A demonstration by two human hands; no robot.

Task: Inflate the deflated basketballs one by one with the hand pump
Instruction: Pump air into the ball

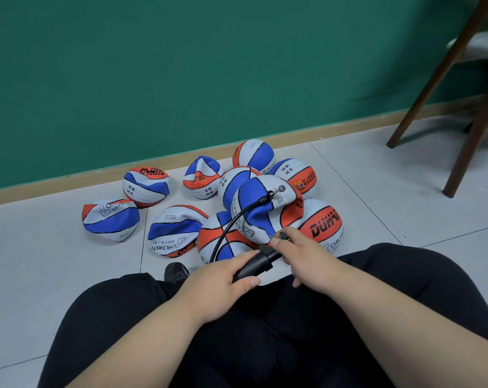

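On a grey tiled floor (55,261) by a green wall (153,65), basketballs (173,231) printed "CHILDREN" lie heaped, the black pump (254,266) hosed into the dented top ball (261,203), left hand (223,278) gripping its barrel, right hand (301,256) its handle.

Head view, forward-down, seemingly close.

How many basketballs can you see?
10. Four flat basketballs lie apart on the left. Two sit at the back. Four are piled nearest, one with the hose plugged in. Others may hide underneath.
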